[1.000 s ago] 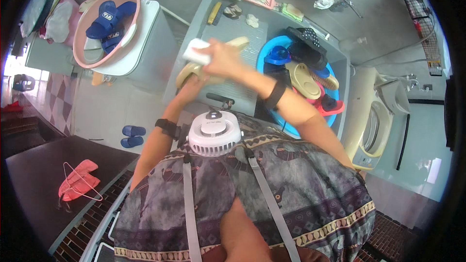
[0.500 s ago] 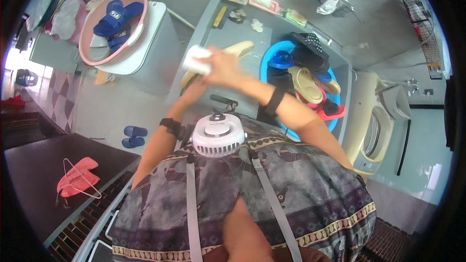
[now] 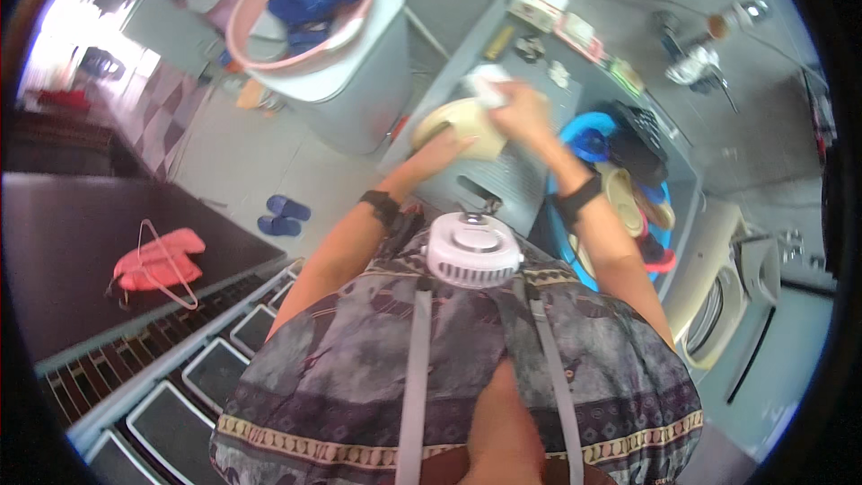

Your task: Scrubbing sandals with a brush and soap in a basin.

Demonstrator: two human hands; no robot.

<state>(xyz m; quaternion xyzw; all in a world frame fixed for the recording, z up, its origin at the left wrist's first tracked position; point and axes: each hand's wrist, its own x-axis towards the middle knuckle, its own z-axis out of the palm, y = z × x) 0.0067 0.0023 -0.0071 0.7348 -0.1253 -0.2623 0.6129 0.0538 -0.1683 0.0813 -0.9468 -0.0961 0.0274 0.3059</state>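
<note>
A cream slipper (image 3: 465, 117) lies over the grey ribbed washboard (image 3: 532, 184) of the sink, its wide pale surface showing. My left hand (image 3: 440, 154) grips it from the near side, the thumb lying across it. In my right hand (image 3: 525, 115) is a small white block (image 3: 489, 85), blurred by motion, at the slipper's far right edge; I cannot make out its exact kind. Right of the washboard a blue basin (image 3: 571, 136) is heaped with several slippers and shoes, among them a beige clog (image 3: 618, 193).
Along the sink's far rim stand a white box (image 3: 539, 5) and a pink soap dish (image 3: 579, 36); a tap (image 3: 696, 63) is beyond. At left, a pink basin (image 3: 241, 27) of blue slippers rests on a white-topped bin (image 3: 359, 67). A white fan (image 3: 473, 250) hangs at my waist.
My view has turned, so the scene sits farther right. The slipper now shows its broad surface instead of a narrow side. My right hand with the white block has moved to its far right edge.
</note>
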